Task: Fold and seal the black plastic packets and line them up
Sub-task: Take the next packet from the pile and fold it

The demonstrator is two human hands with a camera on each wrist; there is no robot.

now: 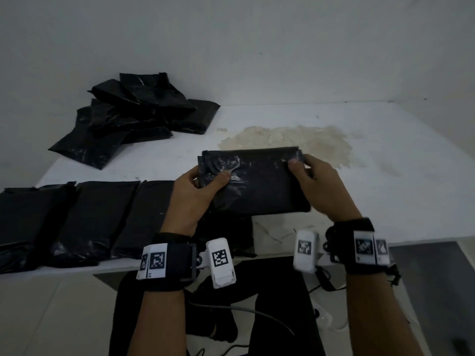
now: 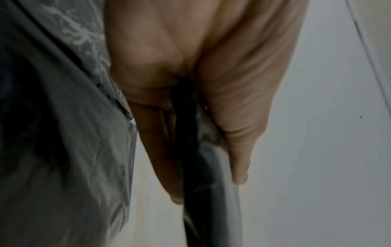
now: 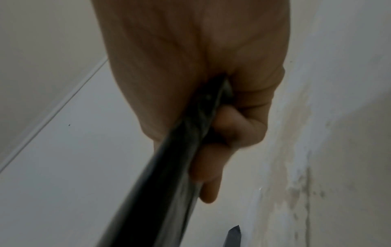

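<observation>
- Hands first: my left hand (image 1: 195,194) pinches the left end of the black packet (image 1: 257,183), thumb on top and fingers underneath, and my right hand (image 1: 318,186) pinches its upper right corner the same way.
- From the left wrist view the packet (image 2: 196,200) runs edge-on between thumb and fingers (image 2: 160,158); from the right wrist view the packet's edge (image 3: 169,167) is gripped with my fingers (image 3: 211,167) curled behind it.
- Key relation: the packet hangs between my hands, just off the white table (image 1: 385,176), long axis running left to right, folded top edge away from me. Both hands are on it, one at each end.
- To my left, along the near table edge, sits the row of finished packets (image 1: 97,217), side by side with long sides touching. My left hand is the nearer one to it, so I judge the packet has to turn and travel left to join the line's right end.
- Material: thin, glossy, crinkled plastic, creased near my left thumb; I expect it to be slippery and floppy.
- Farther out on the tabletop, a yellowish stain (image 1: 288,140) spreads behind the packet.
- Farthest, back left, the loose pile of unfolded packets (image 1: 133,116) lies heaped and overlapping.
</observation>
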